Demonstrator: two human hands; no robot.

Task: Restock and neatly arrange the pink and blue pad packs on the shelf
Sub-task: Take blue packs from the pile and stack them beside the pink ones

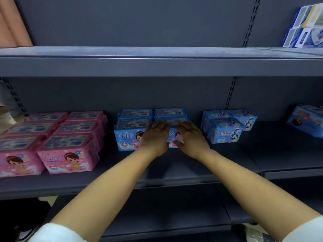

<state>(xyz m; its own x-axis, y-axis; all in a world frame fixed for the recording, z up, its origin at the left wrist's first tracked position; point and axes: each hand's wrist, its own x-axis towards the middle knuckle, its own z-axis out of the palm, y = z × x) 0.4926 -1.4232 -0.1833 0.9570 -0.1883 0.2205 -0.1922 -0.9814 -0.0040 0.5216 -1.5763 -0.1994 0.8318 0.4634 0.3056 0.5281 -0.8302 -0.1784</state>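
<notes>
One gripped blue pack (172, 121); "七度空间" neighbours (225, 133)

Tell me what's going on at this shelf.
A person is stocking pad packs on a grey shelf. The left hand and right hand both hold one blue pack at the front of the middle group, fingers curled over its top. Pink packs stand in rows at the left, and other blue packs sit at the right.
</notes>
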